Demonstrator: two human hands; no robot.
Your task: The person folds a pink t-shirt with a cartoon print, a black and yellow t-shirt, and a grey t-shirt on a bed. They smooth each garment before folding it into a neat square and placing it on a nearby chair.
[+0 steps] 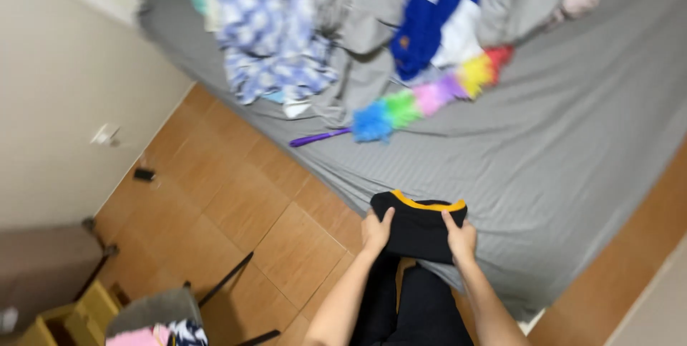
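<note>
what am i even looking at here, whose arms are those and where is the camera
There is one picture, taken by a camera worn on a person's head and looking down, so the two bare arms at the bottom are that person's own. The left hand and right hand each grip a side of a black garment with a yellow band, at the edge of a bed with a grey sheet. Further up the bed lie a rainbow-coloured duster with a purple handle and a pile of clothes. The floor is brown tile.
</note>
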